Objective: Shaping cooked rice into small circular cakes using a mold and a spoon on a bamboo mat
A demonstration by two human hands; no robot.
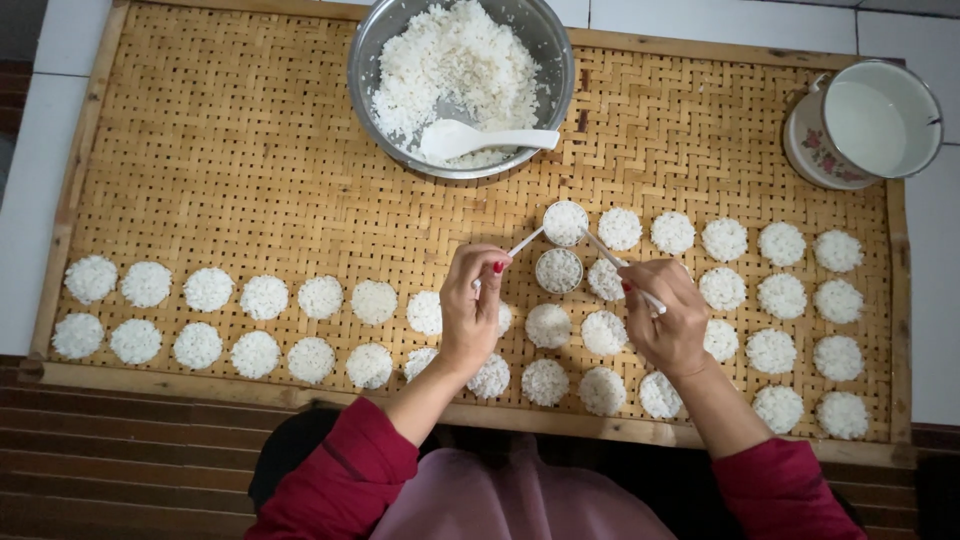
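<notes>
Fingers of the left hand (pixel 470 310) were pinched shut around the thin handle of a small white scoop (pixel 565 222) heaped with rice, held just above a woven bamboo tray (pixel 230 160). The right hand (pixel 665 320) gripped a slim white stick (pixel 615 262), its tip touching the scoop. Just below sat a small round mould (pixel 558 270) filled with rice. Rows of flat rice discs (pixel 264 297) covered the tray. A metal bowl (pixel 372 45) held loose rice and a white spoon (pixel 480 139).
</notes>
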